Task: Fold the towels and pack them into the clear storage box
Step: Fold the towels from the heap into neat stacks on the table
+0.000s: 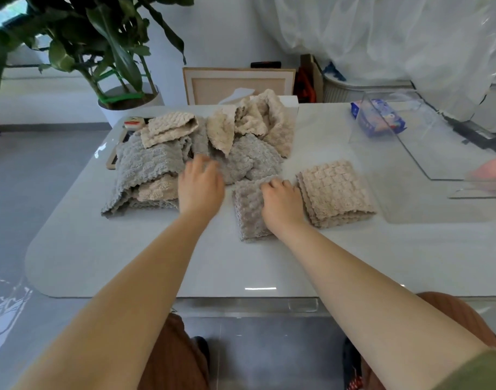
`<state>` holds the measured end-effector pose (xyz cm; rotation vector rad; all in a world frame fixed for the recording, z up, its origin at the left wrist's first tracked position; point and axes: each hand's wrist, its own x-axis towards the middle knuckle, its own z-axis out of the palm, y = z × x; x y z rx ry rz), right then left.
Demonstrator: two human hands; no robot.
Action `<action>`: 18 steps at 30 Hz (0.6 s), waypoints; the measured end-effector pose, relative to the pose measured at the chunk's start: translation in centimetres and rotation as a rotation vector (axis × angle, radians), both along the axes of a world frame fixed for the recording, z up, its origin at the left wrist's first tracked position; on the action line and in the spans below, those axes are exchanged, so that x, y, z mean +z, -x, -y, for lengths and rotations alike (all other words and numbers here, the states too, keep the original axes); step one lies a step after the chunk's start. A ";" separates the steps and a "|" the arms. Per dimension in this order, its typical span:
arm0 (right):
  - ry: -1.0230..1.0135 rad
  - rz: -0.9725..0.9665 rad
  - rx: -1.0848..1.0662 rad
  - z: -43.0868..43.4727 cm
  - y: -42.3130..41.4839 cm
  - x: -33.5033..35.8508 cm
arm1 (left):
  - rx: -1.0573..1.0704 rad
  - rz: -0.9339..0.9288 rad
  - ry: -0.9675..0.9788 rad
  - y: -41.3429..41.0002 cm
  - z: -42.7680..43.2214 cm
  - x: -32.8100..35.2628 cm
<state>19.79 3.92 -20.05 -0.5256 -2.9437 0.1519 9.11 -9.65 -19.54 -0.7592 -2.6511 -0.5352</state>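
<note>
Left hand (pixel 200 184), fingers extended, touches the unfolded towel pile (pixel 154 161). Right hand (pixel 280 199) grips the folded grey towel (pixel 248 211); folded beige towel (pixel 335 190) lies just right of it.

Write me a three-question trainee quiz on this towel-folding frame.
1. True or false: a folded towel already lies inside the clear storage box.
2. Which hand is on the folded grey towel? A left hand, B right hand, C neither.
3. What colour is the other folded towel, lying to its right?
Key: 1 false; 2 B; 3 beige.
</note>
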 end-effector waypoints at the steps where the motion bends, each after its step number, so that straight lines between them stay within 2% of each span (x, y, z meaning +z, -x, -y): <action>1: 0.012 0.002 0.026 0.3 0.3 0.3 | 0.042 -0.050 -0.027 1.5 0.6 1.2; 3: 0.029 0.008 0.051 0.6 1.1 0.9 | 0.145 -0.072 -0.026 4.8 1.6 3.3; 6: 0.050 -0.025 0.055 1.0 1.7 1.4 | 0.234 0.033 0.095 9.3 2.8 5.0; 10: 0.069 -0.011 0.040 0.7 2.4 0.9 | 0.122 0.233 0.242 12.5 2.9 3.5; 13: 0.083 0.004 0.016 0.4 2.7 0.5 | 0.099 0.209 0.321 12.8 2.3 2.7; 15: 0.106 0.002 0.019 0.5 2.9 0.2 | 0.081 0.105 0.185 12.8 2.5 2.7; 18: 0.205 -0.045 -0.001 0.8 3.3 -0.4 | 0.030 -0.059 -0.133 11.9 2.8 3.1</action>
